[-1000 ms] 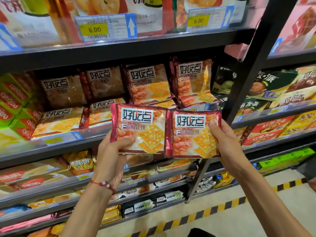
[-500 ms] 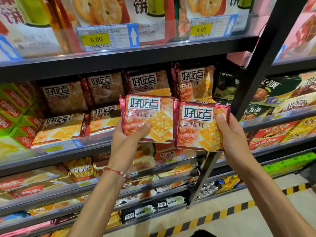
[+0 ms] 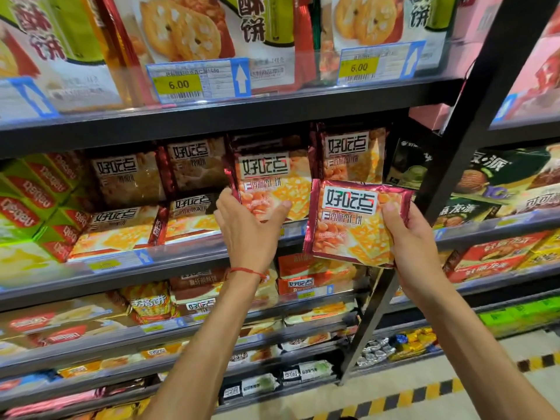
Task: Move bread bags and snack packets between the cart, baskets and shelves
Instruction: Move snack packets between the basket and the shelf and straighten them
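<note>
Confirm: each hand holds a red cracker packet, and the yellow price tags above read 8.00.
The price is wrong: in the head view the yellow price tags read 6.00, not 8.00. The left hand and right hand do each hold a red cracker packet.

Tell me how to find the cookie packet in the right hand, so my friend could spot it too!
Find the black slanted shelf post on the right. Just left of it, the right hand holds a shiny red cracker packet. Lookalikes sit on the shelf, one twin packet gripped by the left hand, but this one hangs tilted out in front.
</note>
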